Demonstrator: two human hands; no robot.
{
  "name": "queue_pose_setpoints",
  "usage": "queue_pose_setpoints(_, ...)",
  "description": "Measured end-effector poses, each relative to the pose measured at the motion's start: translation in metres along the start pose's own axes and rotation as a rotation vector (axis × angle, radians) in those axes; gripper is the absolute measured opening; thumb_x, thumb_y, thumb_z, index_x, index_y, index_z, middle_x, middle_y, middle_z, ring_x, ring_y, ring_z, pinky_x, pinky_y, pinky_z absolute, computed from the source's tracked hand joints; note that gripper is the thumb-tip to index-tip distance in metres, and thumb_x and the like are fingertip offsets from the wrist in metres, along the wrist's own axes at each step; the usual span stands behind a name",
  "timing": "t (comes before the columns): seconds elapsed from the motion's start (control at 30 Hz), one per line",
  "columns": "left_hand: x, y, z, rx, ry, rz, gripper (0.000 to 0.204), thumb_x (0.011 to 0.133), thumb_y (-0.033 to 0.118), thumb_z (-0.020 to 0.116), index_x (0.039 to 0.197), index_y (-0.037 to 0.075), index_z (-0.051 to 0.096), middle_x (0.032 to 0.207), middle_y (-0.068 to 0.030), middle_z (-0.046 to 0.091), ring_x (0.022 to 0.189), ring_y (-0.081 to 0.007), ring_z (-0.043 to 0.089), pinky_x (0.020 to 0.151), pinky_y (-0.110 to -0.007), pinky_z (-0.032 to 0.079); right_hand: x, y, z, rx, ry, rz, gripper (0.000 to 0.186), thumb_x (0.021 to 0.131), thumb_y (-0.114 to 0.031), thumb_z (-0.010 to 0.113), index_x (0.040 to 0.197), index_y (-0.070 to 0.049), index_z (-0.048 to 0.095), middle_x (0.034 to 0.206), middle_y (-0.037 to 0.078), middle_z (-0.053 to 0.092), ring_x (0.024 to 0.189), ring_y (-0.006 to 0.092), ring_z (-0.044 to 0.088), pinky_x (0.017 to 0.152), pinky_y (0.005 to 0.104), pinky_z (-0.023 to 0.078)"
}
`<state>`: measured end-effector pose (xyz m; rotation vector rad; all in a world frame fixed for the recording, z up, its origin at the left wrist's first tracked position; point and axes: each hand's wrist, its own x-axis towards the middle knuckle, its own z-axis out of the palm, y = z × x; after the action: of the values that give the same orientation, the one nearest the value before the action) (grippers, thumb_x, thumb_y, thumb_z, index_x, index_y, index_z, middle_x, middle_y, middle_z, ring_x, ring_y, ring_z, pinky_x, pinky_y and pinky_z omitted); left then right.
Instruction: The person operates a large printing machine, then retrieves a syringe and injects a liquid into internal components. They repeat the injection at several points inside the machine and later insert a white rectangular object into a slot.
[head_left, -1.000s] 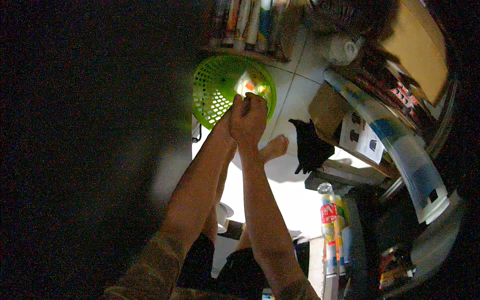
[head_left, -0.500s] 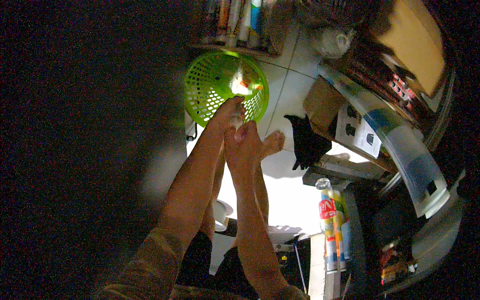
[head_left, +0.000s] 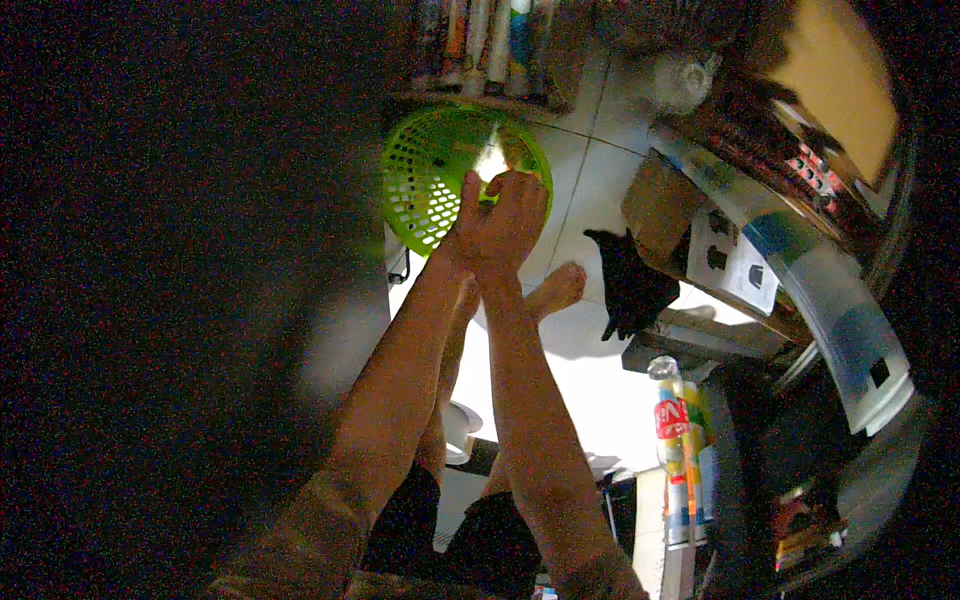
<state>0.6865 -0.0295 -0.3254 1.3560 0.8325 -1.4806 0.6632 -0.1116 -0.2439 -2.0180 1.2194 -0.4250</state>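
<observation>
Basket (head_left: 410, 185): green plastic, round, wall pierced with small slots; on pale, smooth-tiled floor (head_left: 615, 125). Inside: shiny white piece (head_left: 491, 160), tapering upward. Right hand (head_left: 507, 225): over basket's near side, fingers bent; grip cannot be told. Left hand (head_left: 464, 222): partly hidden beside right, grip likewise unclear. Rightward: limp black piece (head_left: 632, 280), brown cardboard box (head_left: 658, 208), red-banded bottle (head_left: 671, 420).

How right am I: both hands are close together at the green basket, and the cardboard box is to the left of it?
One thing is wrong: the cardboard box is to the right of the green basket, as the head view shows. The left hand and right hand are close together there.
</observation>
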Motion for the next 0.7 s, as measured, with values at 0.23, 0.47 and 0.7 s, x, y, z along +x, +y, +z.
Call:
queue_pose_setpoints(0.23, -0.013, -0.001, 0.003, 0.038, 0.015, 0.004, 0.020, 0.094, 0.033, 0.063, 0.087, 0.015, 0.059, 0.064, -0.0025, 0.059, 0.048, -0.0179, 0.053, 0.047, -0.035, 0.046, -0.023, 0.011, -0.027, -0.232, -0.203, 0.018, 0.029, 0.088, -0.030, 0.068, 0.086, -0.003, 0.058, 0.082, 0.016, 0.055, 0.082, 0.0370, 0.056, 0.074, 0.0496, 0.044)
queue_pose_setpoints(0.47, -0.015, -0.002, 0.004, 0.130, 0.025, 0.010, 0.020, 0.092, 0.033, 0.065, 0.086, 0.014, 0.059, 0.062, -0.0026, 0.058, 0.048, -0.0173, 0.053, 0.046, -0.035, 0.045, -0.068, -0.012, -0.065, 0.229, -0.222, 0.459, 0.034, 0.089, -0.031, 0.068, 0.107, -0.004, 0.061, 0.095, 0.017, 0.065, 0.088, 0.0368, 0.065, 0.078, 0.0458, 0.053)
queue_pose_setpoints(0.7, -0.014, 0.012, 0.003, -0.005, 0.026, -0.031, 0.023, 0.089, 0.034, 0.069, 0.081, 0.015, 0.057, 0.059, -0.0018, 0.056, 0.043, -0.0165, 0.051, 0.040, -0.033, 0.042, -0.068, -0.042, -0.098, 0.252, -0.339, 0.572, 0.028, 0.088, -0.029, 0.070, 0.093, -0.006, 0.054, 0.079, 0.013, 0.060, 0.074, 0.0323, 0.063, 0.070, 0.0421, 0.051)
